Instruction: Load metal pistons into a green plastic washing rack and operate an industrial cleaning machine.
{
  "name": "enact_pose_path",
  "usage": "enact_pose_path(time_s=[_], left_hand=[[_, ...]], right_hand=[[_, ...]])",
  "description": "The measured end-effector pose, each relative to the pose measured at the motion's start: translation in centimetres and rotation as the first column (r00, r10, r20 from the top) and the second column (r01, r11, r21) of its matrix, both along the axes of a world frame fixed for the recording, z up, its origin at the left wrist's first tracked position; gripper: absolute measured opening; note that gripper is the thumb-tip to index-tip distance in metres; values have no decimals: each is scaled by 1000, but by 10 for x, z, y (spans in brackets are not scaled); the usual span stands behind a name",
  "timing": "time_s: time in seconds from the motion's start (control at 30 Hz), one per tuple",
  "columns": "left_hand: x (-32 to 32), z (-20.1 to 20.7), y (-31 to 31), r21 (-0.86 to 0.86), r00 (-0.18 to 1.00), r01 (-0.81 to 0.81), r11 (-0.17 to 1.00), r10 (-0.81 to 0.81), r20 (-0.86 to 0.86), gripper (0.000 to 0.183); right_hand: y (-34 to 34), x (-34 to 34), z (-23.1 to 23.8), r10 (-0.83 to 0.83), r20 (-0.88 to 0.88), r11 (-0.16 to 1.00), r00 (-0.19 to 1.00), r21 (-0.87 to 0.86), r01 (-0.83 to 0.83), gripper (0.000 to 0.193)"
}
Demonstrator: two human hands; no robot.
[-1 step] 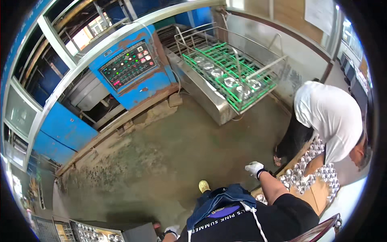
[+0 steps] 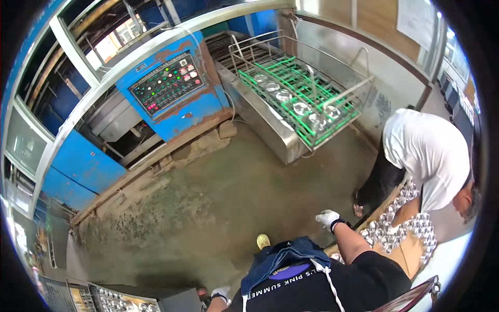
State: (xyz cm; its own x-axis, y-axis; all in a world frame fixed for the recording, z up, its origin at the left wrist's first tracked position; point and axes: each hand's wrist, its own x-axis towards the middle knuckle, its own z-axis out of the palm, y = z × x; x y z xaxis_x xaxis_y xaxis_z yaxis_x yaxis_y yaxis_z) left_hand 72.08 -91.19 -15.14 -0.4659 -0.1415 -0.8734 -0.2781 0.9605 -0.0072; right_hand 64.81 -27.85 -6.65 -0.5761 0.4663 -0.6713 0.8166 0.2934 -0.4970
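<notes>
My right hand (image 2: 327, 218), in a white glove, hangs over the floor beside a cardboard-covered table (image 2: 406, 254). Its fingers are slightly bent and apart, with nothing visible in them. Low in the picture is my left hand (image 2: 221, 294), also white-gloved; its fingers are too small and blurred to make out. Many small, shiny, round glass-like pieces (image 2: 390, 236) cover the table, near my right forearm. Ahead, a wire rack with green bars (image 2: 332, 126) carries several clear round glass pieces (image 2: 300, 108).
A person in a white shirt (image 2: 429, 153) bends over the table at right, one arm among the pieces. A blue control panel (image 2: 165, 86) stands beyond the wet floor (image 2: 218, 192). More shiny pieces (image 2: 119, 301) lie in a box at lower left. The rack's metal base (image 2: 286, 145) juts out.
The view has shifted slightly, so the rack and the other person appear a little lower and farther right. My left hand shows slightly higher; my right hand looks nearly unchanged.
</notes>
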Motion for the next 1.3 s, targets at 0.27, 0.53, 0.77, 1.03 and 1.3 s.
enact_pose_path(time_s=[0.27,0.53,0.77,1.03,1.3], left_hand=[[-333,143,152,178,971,-3,984,46,-235,71],[-560,239,327,33,450,636,771,-336,-827,91],[-692,340,454,-65,106,857,511,-299,-948,72],[-805,400,561,-351,-337,911,217,-103,-936,43],[-923,357,742,-404,-342,908,-111,-756,-558,33]], right_hand=[[-45,-126,112,-208,-140,971,968,-150,187,78],[-27,-290,202,128,-538,972,833,234,1,72],[-1,-439,282,514,-711,725,480,659,200,68],[43,-536,285,342,-477,528,810,811,254,75],[54,-551,283,210,-473,585,856,762,277,88]])
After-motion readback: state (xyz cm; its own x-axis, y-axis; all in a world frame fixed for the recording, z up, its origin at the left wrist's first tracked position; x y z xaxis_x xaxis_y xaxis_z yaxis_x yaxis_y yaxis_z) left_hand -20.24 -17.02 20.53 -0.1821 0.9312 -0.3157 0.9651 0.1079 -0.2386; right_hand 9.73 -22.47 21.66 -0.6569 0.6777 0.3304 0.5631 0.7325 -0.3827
